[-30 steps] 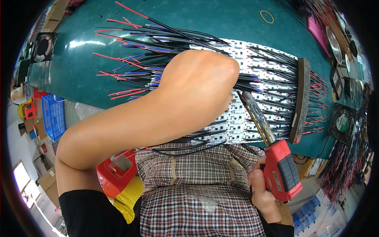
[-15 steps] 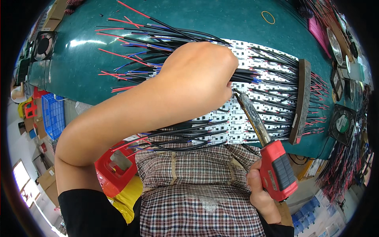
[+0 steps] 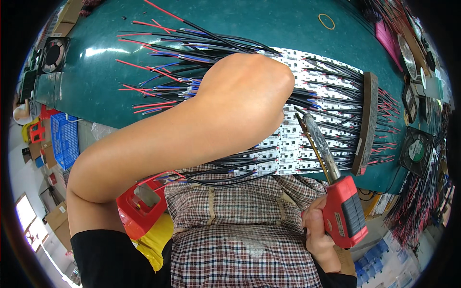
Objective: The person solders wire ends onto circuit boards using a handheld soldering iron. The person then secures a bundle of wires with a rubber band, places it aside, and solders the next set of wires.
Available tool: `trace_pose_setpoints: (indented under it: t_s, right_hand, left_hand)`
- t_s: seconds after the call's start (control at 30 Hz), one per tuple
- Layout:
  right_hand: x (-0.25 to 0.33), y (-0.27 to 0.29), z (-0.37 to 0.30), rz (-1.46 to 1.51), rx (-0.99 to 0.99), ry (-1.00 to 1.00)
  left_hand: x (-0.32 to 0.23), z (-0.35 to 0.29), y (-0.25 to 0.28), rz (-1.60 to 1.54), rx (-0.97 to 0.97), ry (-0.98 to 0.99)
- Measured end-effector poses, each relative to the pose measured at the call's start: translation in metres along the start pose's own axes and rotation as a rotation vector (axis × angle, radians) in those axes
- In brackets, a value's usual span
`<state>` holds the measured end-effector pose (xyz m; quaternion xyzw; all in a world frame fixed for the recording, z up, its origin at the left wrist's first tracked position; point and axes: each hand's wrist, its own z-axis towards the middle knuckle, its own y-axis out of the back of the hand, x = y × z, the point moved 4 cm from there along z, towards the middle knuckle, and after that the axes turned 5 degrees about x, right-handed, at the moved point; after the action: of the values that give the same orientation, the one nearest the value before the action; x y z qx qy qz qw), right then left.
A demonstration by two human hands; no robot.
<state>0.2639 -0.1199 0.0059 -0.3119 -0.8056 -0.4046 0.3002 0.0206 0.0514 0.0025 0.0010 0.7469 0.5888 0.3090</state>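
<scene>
My left hand (image 3: 252,91) is closed, back upward, over a sheet of white circuit boards (image 3: 288,165). Black wires (image 3: 300,93) with blue and red bits at their ends stick out beyond its knuckles; the fingers are mostly hidden underneath, apparently wrapped round these wires. In my right hand (image 3: 318,235) is a red soldering gun (image 3: 343,211), gripped by its handle. Its metal barrel slants up and left, the tip just right of my left hand, close over the boards. Rows of black wires with red and blue ends fan out on both sides of the sheet.
A dark bar (image 3: 367,125) lies across the wires at the right. The boards rest on a green tabletop (image 3: 120,86) with a rubber band (image 3: 326,21). Small fans (image 3: 417,151) stand at both sides. A blue basket (image 3: 65,139) and red stool (image 3: 141,211) are lower left.
The soldering gun has shifted a little to the right, its tip moving away from my left fingers. My left hand has edged slightly right and stays closed.
</scene>
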Motion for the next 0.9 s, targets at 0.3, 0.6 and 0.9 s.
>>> trace_pose_setpoints:
  t_s: [0.3,0.6,0.9]
  right_hand:
    - [-0.01,-0.008,0.001,0.181,-0.099,0.175]
    - [0.0,-0.006,-0.002,0.366,-0.114,0.146]
    - [-0.015,-0.007,-0.002,0.298,-0.138,0.146]
  left_hand:
    - [0.004,-0.004,0.001,-0.098,0.003,-0.027]
    - [0.031,-0.052,0.082,-0.276,-0.518,0.152]
    - [-0.045,-0.127,0.057,-0.252,-0.271,0.236]
